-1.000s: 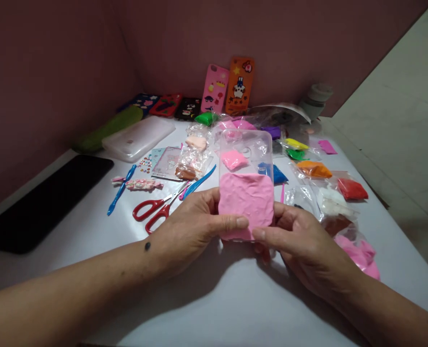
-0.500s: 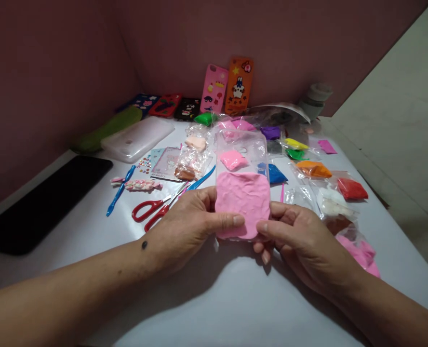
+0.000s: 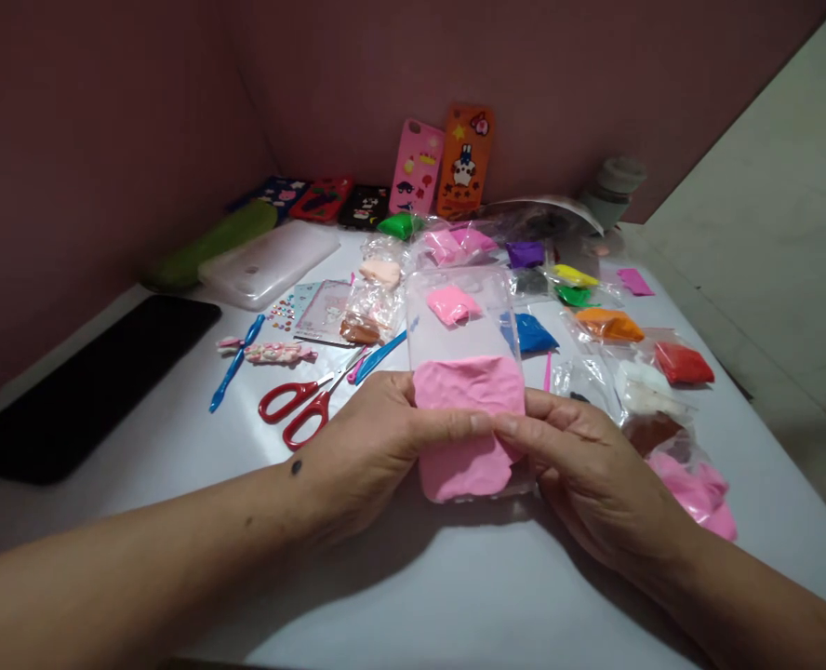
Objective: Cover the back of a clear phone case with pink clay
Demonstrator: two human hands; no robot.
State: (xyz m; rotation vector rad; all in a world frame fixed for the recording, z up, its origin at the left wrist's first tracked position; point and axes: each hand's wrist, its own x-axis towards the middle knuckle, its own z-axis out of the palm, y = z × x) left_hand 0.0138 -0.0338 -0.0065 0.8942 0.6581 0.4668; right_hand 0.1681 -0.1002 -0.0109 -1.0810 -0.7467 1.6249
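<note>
Between my two hands is a clear phone case [image 3: 423, 326], raised off the table and tilted toward me. A flattened sheet of pink clay [image 3: 465, 470] covers its lower half, with a dented surface and uneven edges. My left hand [image 3: 392, 433] grips the case's left side, its thumb lying across the clay. From the right side my right hand [image 3: 580, 447] holds the case too, and its thumb tip meets the left thumb on the clay. The fingers behind the case are mostly hidden. A pink clay packet [image 3: 453, 304] shows through the clear upper part.
Red-handled scissors [image 3: 305, 409] and a blue modelling tool [image 3: 235, 368] lie left, near a black phone [image 3: 99, 386]. Bagged clays, such as orange [image 3: 609, 324] and red [image 3: 684, 363], spread right. Decorated cases, one orange [image 3: 465, 163], lean on the back wall.
The case has come down a little toward me. My thumbs have shifted from apart near the clay's lower edge to touching across its middle.
</note>
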